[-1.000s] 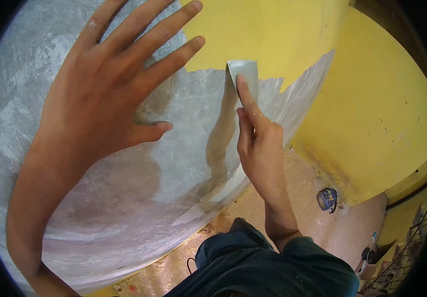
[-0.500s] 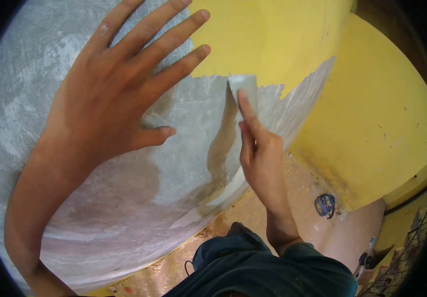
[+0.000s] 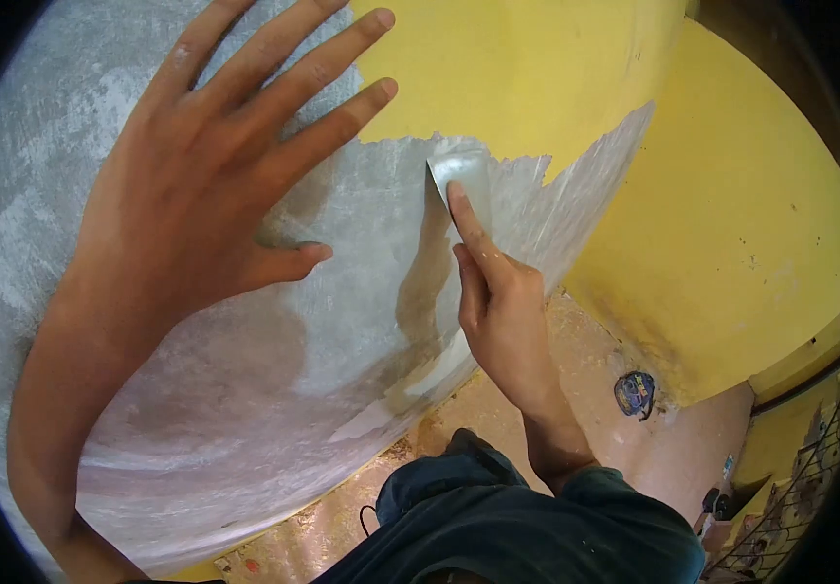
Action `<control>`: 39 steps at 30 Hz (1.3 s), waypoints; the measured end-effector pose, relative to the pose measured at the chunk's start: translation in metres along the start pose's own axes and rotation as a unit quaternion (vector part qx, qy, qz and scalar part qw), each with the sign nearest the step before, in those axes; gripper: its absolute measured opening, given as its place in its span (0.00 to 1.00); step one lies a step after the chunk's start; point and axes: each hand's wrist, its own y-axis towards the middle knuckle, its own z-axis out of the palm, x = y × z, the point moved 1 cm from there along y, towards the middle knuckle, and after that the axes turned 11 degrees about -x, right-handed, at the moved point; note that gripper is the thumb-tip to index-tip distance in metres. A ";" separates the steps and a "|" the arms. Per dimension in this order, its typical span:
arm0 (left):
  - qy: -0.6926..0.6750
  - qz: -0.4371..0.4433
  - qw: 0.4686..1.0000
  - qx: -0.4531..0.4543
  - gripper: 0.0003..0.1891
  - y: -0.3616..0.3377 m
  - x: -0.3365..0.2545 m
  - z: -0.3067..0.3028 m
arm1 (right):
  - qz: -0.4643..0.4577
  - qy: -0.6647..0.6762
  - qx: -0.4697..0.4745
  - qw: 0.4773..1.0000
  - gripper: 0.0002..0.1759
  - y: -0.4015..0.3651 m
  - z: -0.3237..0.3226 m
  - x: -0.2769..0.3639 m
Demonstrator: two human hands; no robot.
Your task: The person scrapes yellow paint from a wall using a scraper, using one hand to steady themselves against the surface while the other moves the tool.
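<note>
Against the wall (image 3: 245, 389), the right hand (image 3: 503, 311), clamped on the scraper (image 3: 469, 177), has drawn it just below the yellow paint (image 3: 517, 68); the left hand (image 3: 206, 185) lies splayed flat.

The left hand (image 3: 216, 185) is open to the left of the scraper (image 3: 464, 175), back to the camera, four fingers fanned up and to the right, thumb pointing towards the scraper. Its bare forearm runs down and to the left. The right hand (image 3: 498, 302) grips the scraper from below, index finger (image 3: 467, 219) stretched straight along the blade, other fingers curled. Its wrist drops into a dark sleeve (image 3: 615, 506).
</note>
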 end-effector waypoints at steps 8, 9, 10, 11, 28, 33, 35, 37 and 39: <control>-0.029 -0.068 0.997 0.028 0.69 0.001 -0.003 -0.006 | -0.009 -0.022 0.017 1.000 0.36 0.003 0.002 -0.003; -0.036 -0.066 0.997 0.024 0.69 0.001 -0.002 -0.006 | -0.016 -0.010 0.008 1.000 0.36 0.003 0.004 -0.004; -0.042 -0.063 0.997 0.019 0.69 0.001 -0.001 -0.006 | -0.023 0.003 -0.001 1.000 0.37 0.004 0.006 -0.005; -0.043 -0.062 0.997 0.020 0.69 -0.001 0.002 -0.001 | -0.022 0.004 -0.001 1.000 0.37 0.007 0.005 -0.002; 0.005 0.064 0.996 -0.063 0.50 -0.006 0.014 0.019 | -0.037 0.011 -0.009 0.999 0.36 0.014 0.006 0.003; 0.037 0.065 0.994 -0.082 0.49 -0.008 0.014 0.028 | -0.008 0.013 0.025 1.000 0.35 0.007 0.004 0.004; 0.043 0.072 0.992 -0.089 0.49 -0.008 0.016 0.028 | -0.009 0.031 0.026 0.999 0.35 0.010 0.006 0.005; 0.029 0.068 0.993 -0.094 0.48 -0.008 0.015 0.029 | 0.008 0.022 0.027 0.999 0.35 0.016 0.004 0.012; 0.032 0.074 0.993 -0.089 0.49 -0.007 0.015 0.029 | 0.007 0.015 0.028 0.999 0.35 0.009 0.006 0.010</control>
